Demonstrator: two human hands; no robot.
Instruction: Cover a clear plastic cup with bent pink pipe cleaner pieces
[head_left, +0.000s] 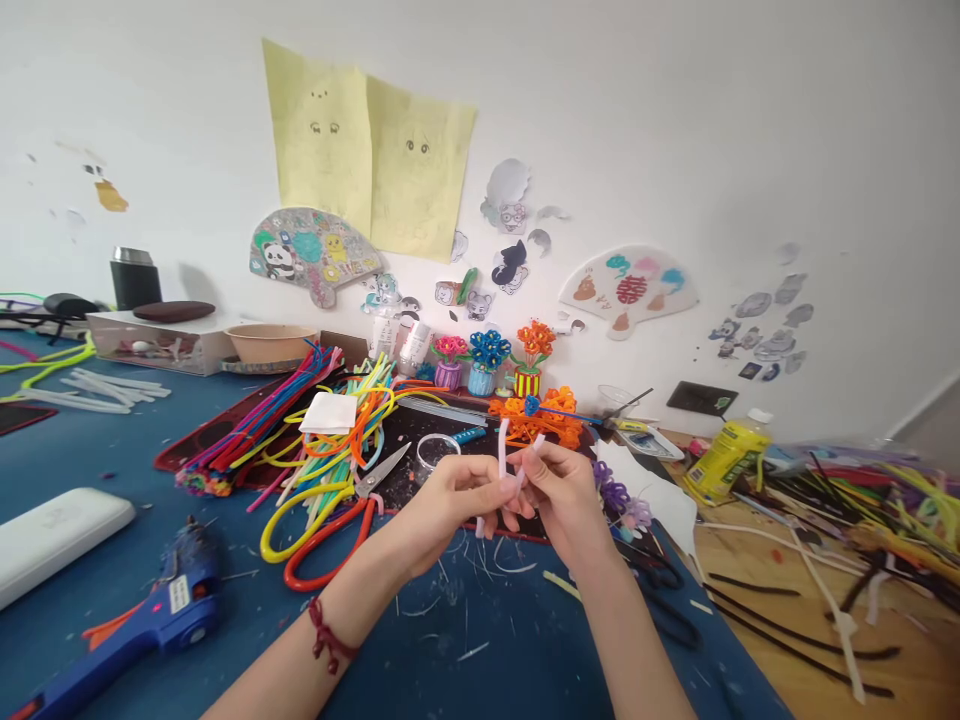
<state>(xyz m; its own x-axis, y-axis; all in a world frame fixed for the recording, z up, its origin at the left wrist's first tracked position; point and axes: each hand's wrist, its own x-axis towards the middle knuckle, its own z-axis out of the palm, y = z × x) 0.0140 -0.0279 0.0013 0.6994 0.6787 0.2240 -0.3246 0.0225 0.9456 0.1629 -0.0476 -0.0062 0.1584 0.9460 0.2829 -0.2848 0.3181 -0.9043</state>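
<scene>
Pinched between my two hands is a pale lilac pipe cleaner [503, 447], bent, with one end standing up and a short piece hanging below. My left hand [480, 488] grips it with thumb and fingers. My right hand [553, 480] holds another stretch of it, close to the left fingertips and partly hiding them. Scissors with red and yellow handles [324, 578] lie left of my left wrist. Behind the hands are a clear round ring-shaped dish [437, 453] and orange pipe-cleaner flowers [555, 415]. Purple pipe-cleaner pieces [611, 490] sit beside my right hand.
A blue glue gun [169, 610] and a white case [60, 535] lie at left. Bundled coloured pipe cleaners [262, 420] fill the left middle. Small potted flowers [489, 362] stand by the wall. A yellow bottle [727, 455] and loose black strips [802, 625] are at right.
</scene>
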